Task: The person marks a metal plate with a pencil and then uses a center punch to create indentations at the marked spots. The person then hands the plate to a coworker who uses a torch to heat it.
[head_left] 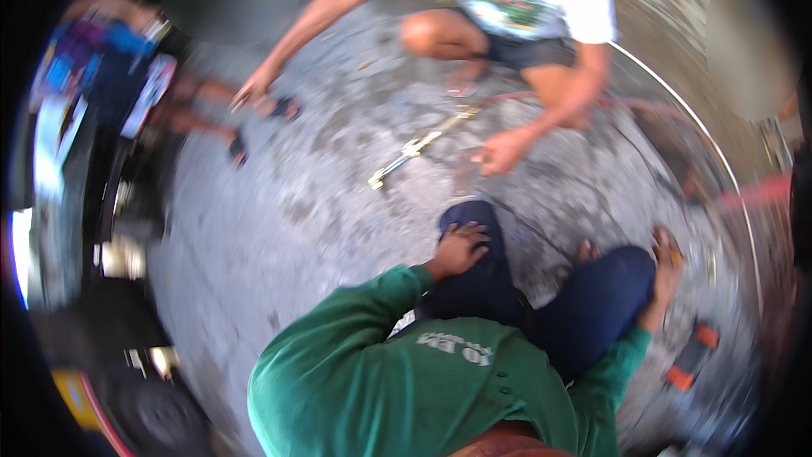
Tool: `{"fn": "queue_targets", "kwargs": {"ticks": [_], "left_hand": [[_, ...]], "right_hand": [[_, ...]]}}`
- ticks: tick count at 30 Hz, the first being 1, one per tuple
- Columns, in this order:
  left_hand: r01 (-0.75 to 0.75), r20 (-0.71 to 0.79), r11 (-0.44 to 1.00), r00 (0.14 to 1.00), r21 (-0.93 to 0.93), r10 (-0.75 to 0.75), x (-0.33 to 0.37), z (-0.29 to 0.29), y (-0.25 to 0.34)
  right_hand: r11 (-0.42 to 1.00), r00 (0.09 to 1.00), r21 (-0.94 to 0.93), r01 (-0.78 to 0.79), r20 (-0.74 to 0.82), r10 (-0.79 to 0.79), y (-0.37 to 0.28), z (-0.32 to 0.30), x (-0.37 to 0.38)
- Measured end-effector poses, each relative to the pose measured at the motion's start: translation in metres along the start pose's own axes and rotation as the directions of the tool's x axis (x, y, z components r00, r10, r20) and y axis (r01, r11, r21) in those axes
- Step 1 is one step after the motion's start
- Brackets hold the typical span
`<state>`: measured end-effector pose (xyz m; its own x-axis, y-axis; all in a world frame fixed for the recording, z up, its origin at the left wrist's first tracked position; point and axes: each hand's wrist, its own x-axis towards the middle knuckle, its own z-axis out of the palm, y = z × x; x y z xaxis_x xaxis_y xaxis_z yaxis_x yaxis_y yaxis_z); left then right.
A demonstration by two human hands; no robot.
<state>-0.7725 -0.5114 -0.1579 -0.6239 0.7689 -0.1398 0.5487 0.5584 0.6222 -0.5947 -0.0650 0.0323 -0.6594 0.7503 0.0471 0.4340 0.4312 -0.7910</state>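
Observation:
My left hand (460, 249) rests on my left knee, its fingers spread over the dark blue trousers (480, 224). Beside my right knee is my right hand (666, 261), fingers pointing away from me. A small orange-yellow spot (675, 257) shows at its fingers, too blurred to name. Beyond my knees, a brass-and-silver gas cutting torch (412, 149) lies slantwise on the concrete, touched by neither of my hands. Across from me, a person in a white shirt squats behind it; one hand (503, 152) is near the torch, the other (255, 89) stretches out to the left.
Reddish hoses (622, 103) run off to the right from the torch's far end. A black-and-orange object (694, 356) lies on the rough concrete ground (279, 228) at my right. A wheel (156, 410) stands at the lower left. Another person (114, 59) is at the far left.

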Motion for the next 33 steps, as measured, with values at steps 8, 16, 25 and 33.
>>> {"fn": "queue_targets", "kwargs": {"ticks": [8,16,25,33], "left_hand": [[0.065,-0.042,0.990,0.997,-0.124,-0.071,-0.014,0.002,0.008],[0.078,-0.054,0.989,0.995,-0.128,-0.085,-0.019,0.011,-0.018],[0.130,0.067,0.982,0.990,-0.135,-0.122,-0.016,-0.001,-0.040],[0.073,-0.063,0.979,0.994,-0.192,-0.087,-0.020,0.006,-0.045]], "right_hand": [[0.982,0.915,0.186,0.024,0.392,-0.097,-0.015,-0.012,0.009],[0.995,0.818,0.040,0.094,0.567,-0.100,-0.056,0.024,0.018],[0.990,0.852,-0.064,0.127,0.519,-0.076,-0.063,0.053,0.026],[0.783,0.850,-0.375,0.496,0.394,-0.349,-0.028,0.048,0.041]]}}
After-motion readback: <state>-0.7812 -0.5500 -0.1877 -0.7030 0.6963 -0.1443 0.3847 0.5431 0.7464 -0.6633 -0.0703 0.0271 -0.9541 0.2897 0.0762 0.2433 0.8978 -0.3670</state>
